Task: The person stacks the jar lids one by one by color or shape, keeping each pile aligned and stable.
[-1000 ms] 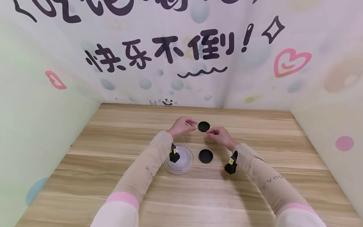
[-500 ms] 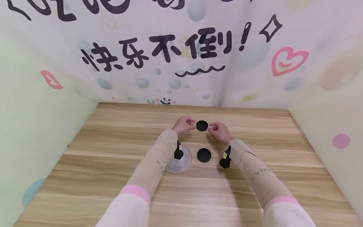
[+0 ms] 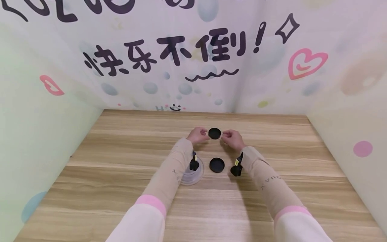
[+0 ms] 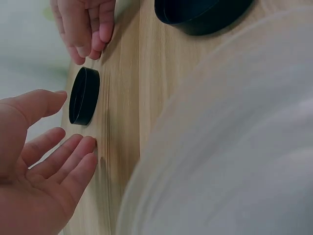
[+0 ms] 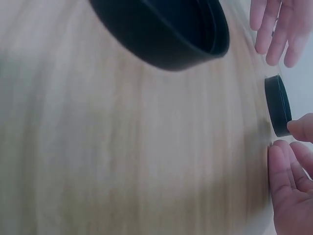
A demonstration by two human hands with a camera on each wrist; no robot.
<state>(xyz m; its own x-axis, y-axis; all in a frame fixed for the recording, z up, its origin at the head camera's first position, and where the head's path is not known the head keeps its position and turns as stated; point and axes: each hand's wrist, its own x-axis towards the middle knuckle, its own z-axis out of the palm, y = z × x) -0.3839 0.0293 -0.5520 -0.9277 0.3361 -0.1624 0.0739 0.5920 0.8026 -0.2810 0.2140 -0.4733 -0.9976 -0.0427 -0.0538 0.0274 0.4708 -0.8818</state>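
Observation:
A round, shallow black lid-like dish (image 3: 214, 133) lies on the far part of the table between my hands. My left hand (image 3: 198, 135) is at its left side, with thumb and fingers apart and slightly bent in the left wrist view. On the other side is my right hand (image 3: 232, 138); in the right wrist view its thumb (image 5: 301, 128) overlaps the dish's edge, and I cannot tell whether it touches. Nothing is gripped by either hand. A second black dish (image 3: 217, 165), of similar shape, lies nearer to me, between the forearms.
A round clear plastic piece with stepped rings (image 3: 198, 178) lies on the wooden table (image 3: 121, 188), partly hidden under my left forearm. Each wrist carries a small black camera (image 3: 236, 169). A printed cloth (image 3: 169, 84) stands behind the table, with pale walls at both sides.
My right hand has moved from the far dish's front edge to its right side. My left forearm has shifted right, covering more of the clear piece. Both dishes seem to stay in place.

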